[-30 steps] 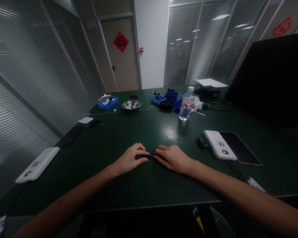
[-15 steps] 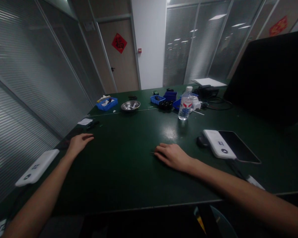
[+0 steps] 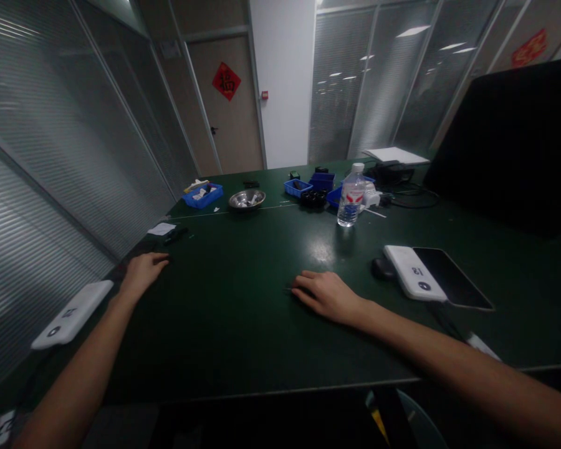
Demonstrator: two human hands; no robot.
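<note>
My left hand (image 3: pixel 143 274) is over the left side of the dark green table (image 3: pixel 224 324), its thumb and fingers pressed together. A small dark thing shows at its fingertips, too dim to name. Just beyond lies a black pen-like object (image 3: pixel 176 236) beside a white paper (image 3: pixel 161 229). My right hand (image 3: pixel 325 294) rests on the table right of the middle, fingers closed and curled down. A thin pale sliver (image 3: pixel 288 289) pokes out from its fingertips; its kind is unclear.
A water bottle (image 3: pixel 351 196) stands beyond my right hand. White power banks lie at left (image 3: pixel 72 315) and right (image 3: pixel 414 272), the right one by a phone (image 3: pixel 451 277) and black mouse (image 3: pixel 382 268). A metal bowl (image 3: pixel 247 200) and blue trays (image 3: pixel 202 196) sit farther back.
My left hand has drawn back slightly to the left, and its fingertips are closer together. My right hand stays in place. The view has shifted a little.
</note>
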